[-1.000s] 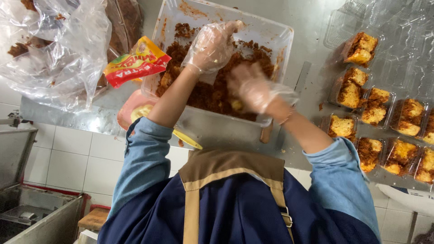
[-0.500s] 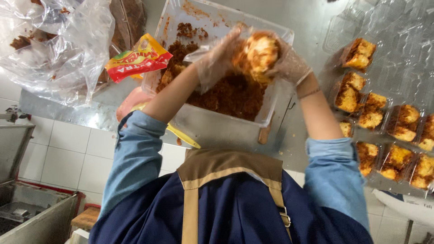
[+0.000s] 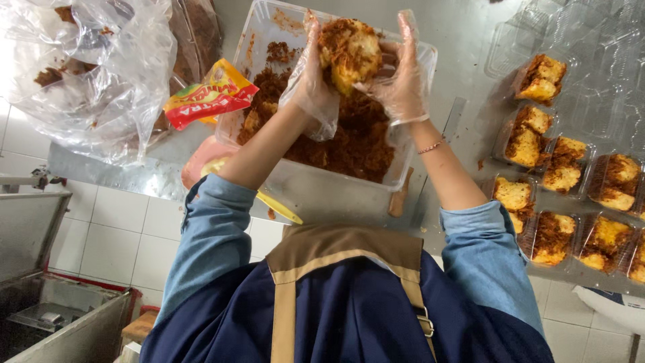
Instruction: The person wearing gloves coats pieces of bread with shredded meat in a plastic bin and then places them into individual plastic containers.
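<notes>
Cupping the floss-coated bun (image 3: 348, 46) between my left hand (image 3: 310, 77) and right hand (image 3: 402, 81), both gloved and closed round it, above the clear tub (image 3: 316, 195). Risk: loose gloves slip, and crumbs shed past the rim. Tub holds brown floss (image 3: 356, 144); clear packs (image 3: 564, 168) on my right hold coated pieces.

Thin, clear, crinkled plastic gloves cover the left hand (image 3: 316, 81) and right hand (image 3: 403, 74), which press a rough, crumbly bread piece coated in brown floss (image 3: 348, 48). Below it the clear rectangular plastic tub (image 3: 322, 195) looks smooth and greasy. The brushed grey metal counter (image 3: 463, 40) is dull-shiny. At upper left, a filmy glossy plastic bag (image 3: 101, 74).
</notes>
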